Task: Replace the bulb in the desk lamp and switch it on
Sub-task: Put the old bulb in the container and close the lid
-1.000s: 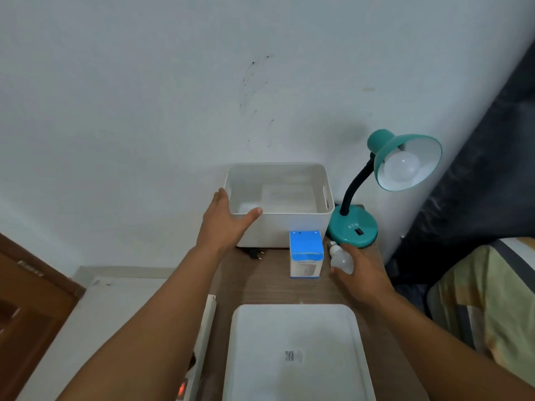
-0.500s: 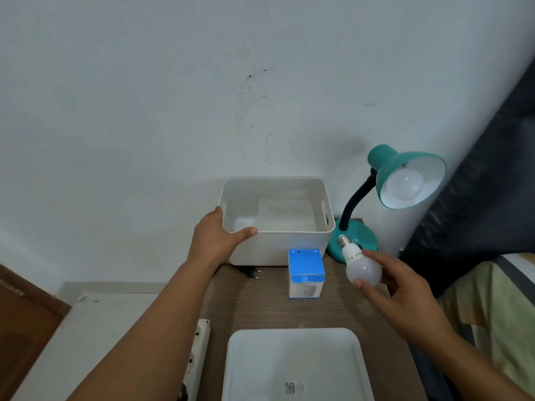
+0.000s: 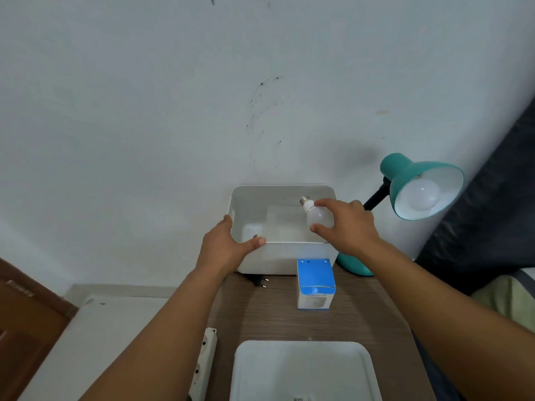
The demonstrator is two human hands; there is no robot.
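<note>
Bin (image 3: 286, 257): smooth white plastic. Held bulb (image 3: 318, 217): matt frosted globe (metal screw cap). Counter (image 3: 275, 316): wood-grain, matt. Lamp shade (image 3: 405, 172): glossy teal.

Dim, even, bluish light; soft shadows, wide-angle bending at edges.

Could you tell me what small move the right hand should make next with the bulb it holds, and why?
Probably lower the loose bulb into the white bin and let go. The right hand holds it over the bin's opening, the left hand steadies the near-left corner of the rim, and the lamp already has a bulb in its shade, so this one looks like the old one.
</note>
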